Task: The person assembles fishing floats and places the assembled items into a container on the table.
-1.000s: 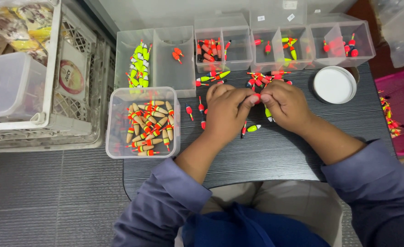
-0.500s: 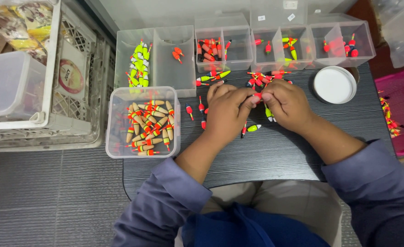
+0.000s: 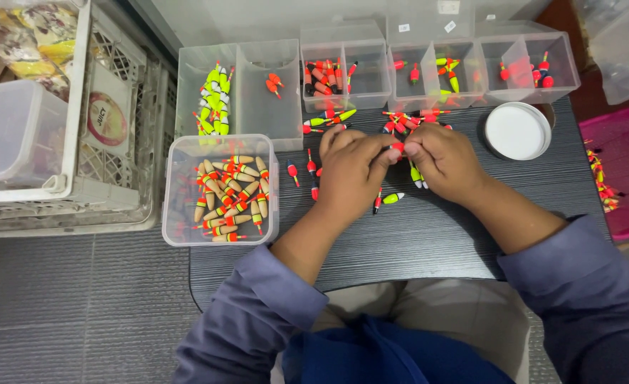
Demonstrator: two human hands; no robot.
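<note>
A: So, what is sitting at the centre?

B: A small red float (image 3: 398, 147), and it is being pinched between both hands over the dark table (image 3: 442, 235). The left hand (image 3: 351, 171) is curling its fingers in, thumb and forefinger closing on one end. The right hand (image 3: 444, 158) is doing the same from the other side, fingertips meeting the left's.

A: Are the hands holding anything else?

B: I cannot tell; the curled fingers are hiding the palms.

A: And close around them?

B: Loose floats (image 3: 393, 198) are lying on the table just beneath the hands, red and yellow-green, and more are spreading out behind the knuckles. A clear tub (image 3: 220, 188) of tan-and-red floats is standing just left of the left hand.

A: Farther out?

B: A row of clear bins (image 3: 428, 67) is running along the table's far edge, holding sorted floats. A white lid (image 3: 517, 130) is resting to the right, and a pink tray (image 3: 624, 171) is showing beyond it. White crates (image 3: 80, 142) are stacking up at far left.
</note>
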